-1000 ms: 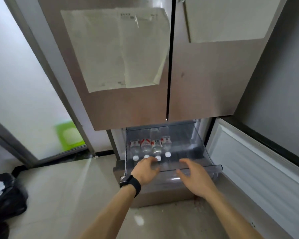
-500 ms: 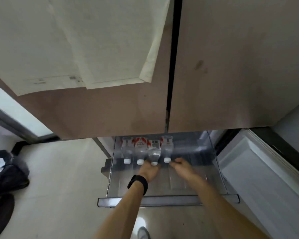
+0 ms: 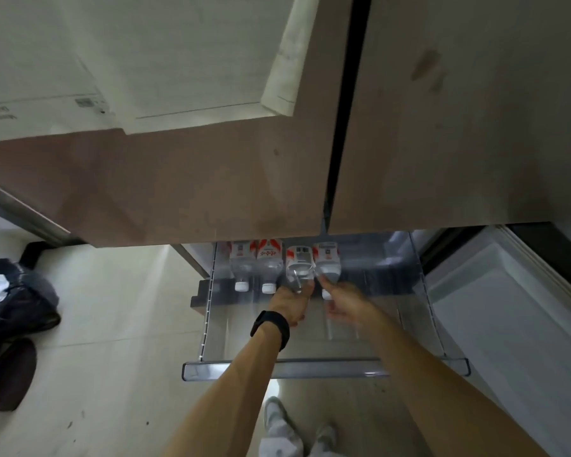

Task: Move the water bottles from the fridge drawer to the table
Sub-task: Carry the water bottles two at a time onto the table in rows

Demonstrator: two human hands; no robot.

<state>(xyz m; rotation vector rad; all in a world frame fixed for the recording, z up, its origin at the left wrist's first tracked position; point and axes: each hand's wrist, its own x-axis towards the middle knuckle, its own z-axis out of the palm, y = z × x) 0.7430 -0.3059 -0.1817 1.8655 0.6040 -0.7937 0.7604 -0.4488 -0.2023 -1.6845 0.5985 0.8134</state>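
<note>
Several clear water bottles with red-and-white labels lie side by side at the back of the pulled-out clear fridge drawer, caps toward me. The two left bottles lie untouched. My left hand, with a black watch on the wrist, is closed around the neck of the third bottle. My right hand has its fingers around the neck of the rightmost bottle, whose white cap shows just under the fingers. Both bottles still rest on the drawer floor.
The brown upper fridge doors hang over the drawer's back, with paper sheets stuck on the left one. An open white lower door stands at the right. A black bag lies on the tiled floor at left. My shoes are below the drawer.
I have leaned in closer over the drawer. Both hands went from hovering at the drawer's front to the bottle necks, and the left closed on the third bottle, the right on the fourth.
</note>
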